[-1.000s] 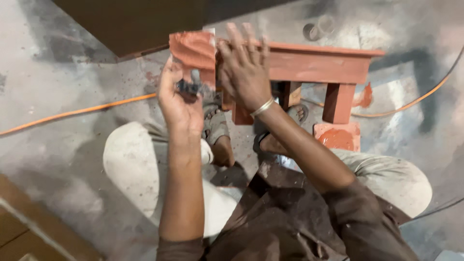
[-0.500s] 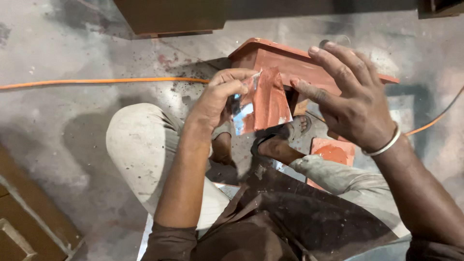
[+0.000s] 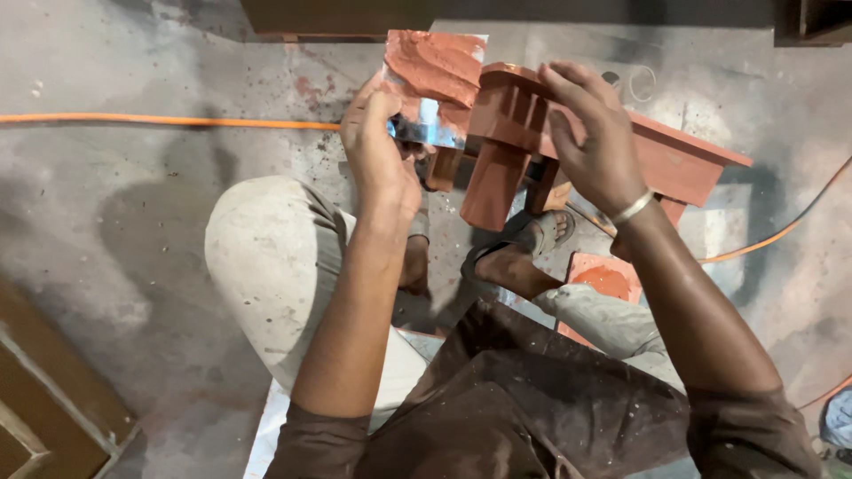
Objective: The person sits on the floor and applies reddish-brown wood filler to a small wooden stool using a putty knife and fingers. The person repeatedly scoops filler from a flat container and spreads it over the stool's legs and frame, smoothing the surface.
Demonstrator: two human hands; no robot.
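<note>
The left hand [image 3: 377,146] pinches a flat metal scraper [image 3: 432,89], thumb on one side and fingers [image 3: 364,93] on the other. The blade stands just above that hand, and a thick smear of red-brown paste [image 3: 435,64] covers its top part.

The right hand [image 3: 596,133] is spread wide, with its fingers laid over the top of a small red-brown wooden stand [image 3: 621,146]. The stand is tilted, and its legs [image 3: 493,182] point down and toward the left hand. The scraper's edge is right beside the stand's rounded end, between the two hands.

To do this well, it looks best to keep the right hand firm, so the stand does not wobble. The blade should lie nearly flat on the wood and slide in one slow, even stroke. Pushing too hard could leave lines or drop paste on the grey floor [image 3: 133,204].

An orange cable [image 3: 177,119] runs along the floor, out past the left hand. A foot in a sandal [image 3: 541,232] rests under the stand, below the right hand.
</note>
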